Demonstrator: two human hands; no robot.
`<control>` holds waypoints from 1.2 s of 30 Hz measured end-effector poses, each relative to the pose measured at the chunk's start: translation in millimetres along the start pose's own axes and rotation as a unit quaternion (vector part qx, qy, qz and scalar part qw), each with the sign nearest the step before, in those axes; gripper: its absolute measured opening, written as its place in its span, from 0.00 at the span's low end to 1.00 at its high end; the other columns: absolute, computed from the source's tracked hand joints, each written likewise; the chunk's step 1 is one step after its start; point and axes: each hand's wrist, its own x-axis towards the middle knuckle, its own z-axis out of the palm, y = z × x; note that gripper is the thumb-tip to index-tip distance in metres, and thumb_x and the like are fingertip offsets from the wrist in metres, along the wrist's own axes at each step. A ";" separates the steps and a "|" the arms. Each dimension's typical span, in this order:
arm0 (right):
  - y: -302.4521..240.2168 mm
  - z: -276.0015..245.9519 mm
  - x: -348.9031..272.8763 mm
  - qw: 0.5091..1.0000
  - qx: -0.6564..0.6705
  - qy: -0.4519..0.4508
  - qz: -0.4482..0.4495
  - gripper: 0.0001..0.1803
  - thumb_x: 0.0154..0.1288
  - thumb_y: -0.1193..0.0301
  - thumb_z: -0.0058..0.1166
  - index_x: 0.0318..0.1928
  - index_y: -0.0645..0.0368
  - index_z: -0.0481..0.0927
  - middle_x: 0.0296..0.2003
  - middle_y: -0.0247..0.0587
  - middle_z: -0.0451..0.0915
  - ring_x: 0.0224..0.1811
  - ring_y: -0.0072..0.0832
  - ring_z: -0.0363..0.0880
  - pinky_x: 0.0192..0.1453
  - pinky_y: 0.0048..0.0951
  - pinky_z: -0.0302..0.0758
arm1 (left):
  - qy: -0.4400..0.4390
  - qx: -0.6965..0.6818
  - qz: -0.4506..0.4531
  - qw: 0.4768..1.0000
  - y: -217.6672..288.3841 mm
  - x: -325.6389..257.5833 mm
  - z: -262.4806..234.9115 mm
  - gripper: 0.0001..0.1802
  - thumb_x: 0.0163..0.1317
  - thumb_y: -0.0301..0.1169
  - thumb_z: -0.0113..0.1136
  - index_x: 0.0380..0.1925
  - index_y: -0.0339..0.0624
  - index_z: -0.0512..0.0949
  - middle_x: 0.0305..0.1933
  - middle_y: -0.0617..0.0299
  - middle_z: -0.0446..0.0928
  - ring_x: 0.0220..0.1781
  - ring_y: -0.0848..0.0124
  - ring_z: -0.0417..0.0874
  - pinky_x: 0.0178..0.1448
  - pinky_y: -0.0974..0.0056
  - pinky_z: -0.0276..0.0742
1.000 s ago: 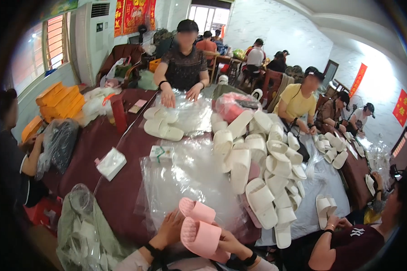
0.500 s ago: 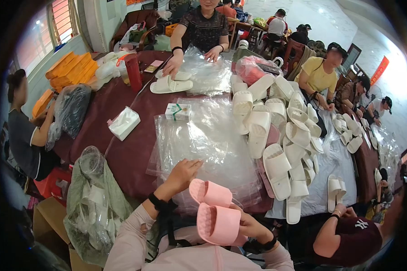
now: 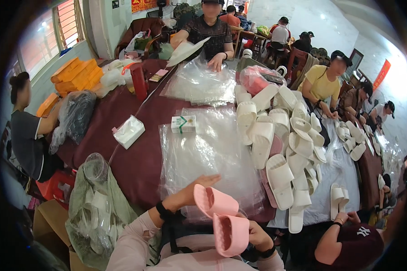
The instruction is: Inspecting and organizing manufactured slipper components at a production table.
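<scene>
A pair of pink slippers is in front of me at the near table edge, one slipper [image 3: 224, 203] to the upper left and the other [image 3: 237, 235] lower right. My right hand [image 3: 259, 235] grips the lower slipper from its right side; how the upper one is supported is hidden. My left hand [image 3: 198, 186] reaches out behind the upper slipper with fingers stretched, over a stack of clear plastic bags [image 3: 212, 153]. Whether it touches the bags is unclear. A small white and green box [image 3: 183, 124] lies on the far part of that stack.
Many white slippers [image 3: 280, 176] are heaped right of the bags. A tissue pack [image 3: 129, 132] and a red container [image 3: 139, 83] stand on the dark red tablecloth [image 3: 108, 108]. A transparent bag [image 3: 97, 212] bulges at left. Opposite, a person handles more clear bags [image 3: 201, 83].
The pink slippers have shifted right and tilted, the lower one turning more upright. My left hand has moved slightly right and down. The person opposite has lifted something white off the table.
</scene>
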 end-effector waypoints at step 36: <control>5.6 -9.4 16.2 0.978 -0.200 0.057 0.016 0.18 0.53 0.77 0.55 0.48 0.62 0.76 0.50 0.42 0.72 0.54 0.33 0.69 0.58 0.29 0.64 | -0.051 0.229 -0.105 0.966 -13.0 -6.9 -3.9 0.20 0.59 0.34 0.52 0.53 0.52 0.73 0.38 0.60 0.76 0.43 0.63 0.75 0.45 0.60 0.69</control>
